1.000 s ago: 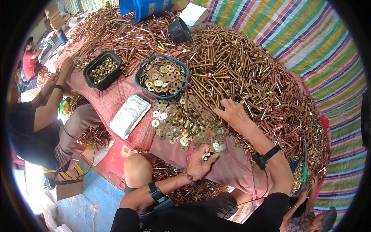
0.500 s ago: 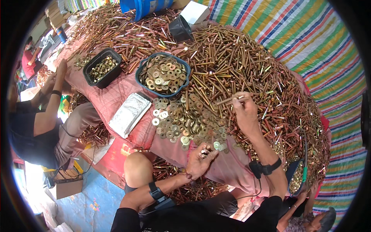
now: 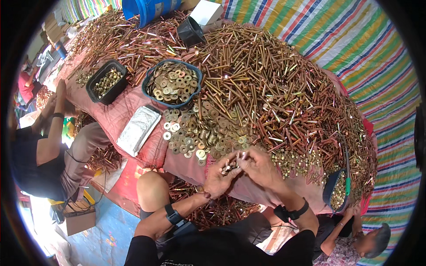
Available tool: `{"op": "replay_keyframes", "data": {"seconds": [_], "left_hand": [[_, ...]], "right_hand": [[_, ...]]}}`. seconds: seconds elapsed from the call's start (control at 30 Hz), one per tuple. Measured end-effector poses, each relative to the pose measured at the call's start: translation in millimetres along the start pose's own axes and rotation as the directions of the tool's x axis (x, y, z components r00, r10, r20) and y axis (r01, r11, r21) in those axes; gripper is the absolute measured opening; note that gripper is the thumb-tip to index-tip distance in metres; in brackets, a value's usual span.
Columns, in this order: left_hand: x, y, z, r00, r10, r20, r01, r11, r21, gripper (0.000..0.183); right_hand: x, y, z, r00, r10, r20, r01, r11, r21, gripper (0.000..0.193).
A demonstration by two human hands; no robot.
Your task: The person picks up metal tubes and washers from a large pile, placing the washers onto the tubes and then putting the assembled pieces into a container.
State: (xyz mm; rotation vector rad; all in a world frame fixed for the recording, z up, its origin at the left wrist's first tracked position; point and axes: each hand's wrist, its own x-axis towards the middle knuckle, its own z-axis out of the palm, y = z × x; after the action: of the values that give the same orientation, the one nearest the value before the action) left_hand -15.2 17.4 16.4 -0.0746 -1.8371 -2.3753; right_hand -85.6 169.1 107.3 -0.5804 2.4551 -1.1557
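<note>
My left hand (image 3: 216,181) curls around several bolts (image 3: 228,168) near centre, only their ends showing. My right hand (image 3: 262,169), just beside it, pinches another bolt (image 3: 242,155), mostly hidden by my fingers. Beyond lie overlapping washers (image 3: 208,137), then a heaped basin (image 3: 165,103). Far left, the top edge cuts off a blue bucket (image 3: 143,12).

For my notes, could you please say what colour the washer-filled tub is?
The tub is greyish blue, shown best in the head view.

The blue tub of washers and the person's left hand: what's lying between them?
Mostly a loose heap of flat metal washers, spread between the tub and the left hand. The head view shows it.
</note>
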Motion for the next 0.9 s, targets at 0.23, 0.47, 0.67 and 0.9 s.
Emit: {"op": "replay_keyframes", "data": {"seconds": [0.23, 0.47, 0.67, 0.9], "left_hand": [[1, 8, -1, 0.997, -0.069, -0.028, 0.064, 0.987, -0.144, 0.038], [0, -2, 5, 0.999, -0.037, -0.016, 0.036, 0.999, -0.027, 0.009], [-2, -2, 5, 0.997, 0.066, 0.039, -0.072, 0.979, 0.192, 0.012], [-2, -6, 3, 0.994, 0.108, -0.006, -0.104, 0.973, 0.208, 0.017]], "right_hand": [[-8, 7, 1, 0.907, -0.419, -0.042, 0.415, 0.906, -0.083, 0.042], [92, 19, -11, 0.916, -0.257, -0.309, 0.181, 0.951, -0.252, 0.028], [158, 0, 15, 0.879, -0.331, -0.342, 0.174, 0.892, -0.417, 0.024], [171, -19, 15, 0.971, -0.199, -0.132, 0.110, 0.862, -0.495, 0.022]]}}
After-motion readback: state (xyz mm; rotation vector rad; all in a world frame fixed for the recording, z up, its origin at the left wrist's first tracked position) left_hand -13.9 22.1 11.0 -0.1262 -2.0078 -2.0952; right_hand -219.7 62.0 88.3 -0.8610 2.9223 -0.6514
